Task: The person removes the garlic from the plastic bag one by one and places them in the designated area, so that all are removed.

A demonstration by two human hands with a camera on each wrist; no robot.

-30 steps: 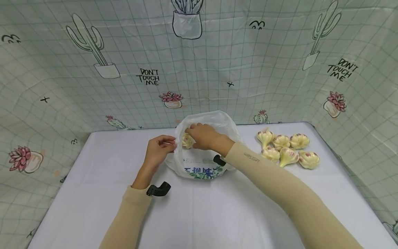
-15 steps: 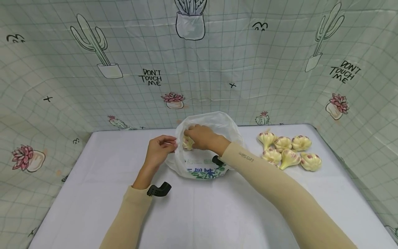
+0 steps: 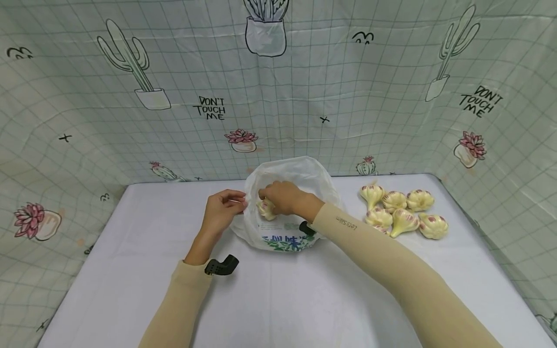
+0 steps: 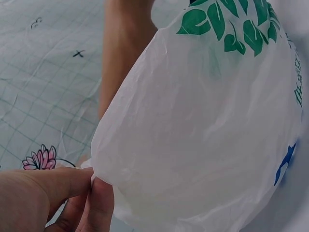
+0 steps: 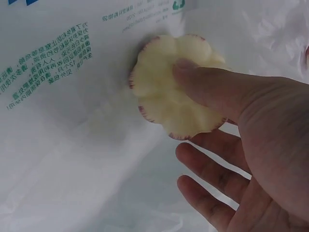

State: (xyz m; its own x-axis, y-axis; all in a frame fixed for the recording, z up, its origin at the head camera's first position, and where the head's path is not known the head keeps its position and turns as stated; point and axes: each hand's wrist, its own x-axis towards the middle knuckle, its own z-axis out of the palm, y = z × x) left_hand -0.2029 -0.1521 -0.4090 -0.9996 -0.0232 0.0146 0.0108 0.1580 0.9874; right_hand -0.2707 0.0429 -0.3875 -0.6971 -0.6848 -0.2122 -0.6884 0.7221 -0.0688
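Note:
A white plastic bag (image 3: 300,169) with green leaves and blue lettering stands with its mouth toward me at the middle of the table's far side. My left hand (image 3: 222,210) pinches the left edge of its mouth between thumb and fingers, as the left wrist view also shows. Inside the bag, my right hand (image 3: 285,197) holds a garlic bulb (image 5: 176,87) with pale yellow cloves and purple-streaked edges. The thumb lies across the bulb, while the lower fingers (image 5: 207,166) are spread below it.
Several more garlic bulbs (image 3: 404,221) lie in a cluster at the right of the white table (image 3: 278,299). A patterned cloth (image 3: 296,87) with grid lines and cactus drawings hangs behind the table and along its sides.
My right hand has moved slightly down and toward me inside the bag with the garlic bulb. The left hand keeps its pinch on the bag's edge.

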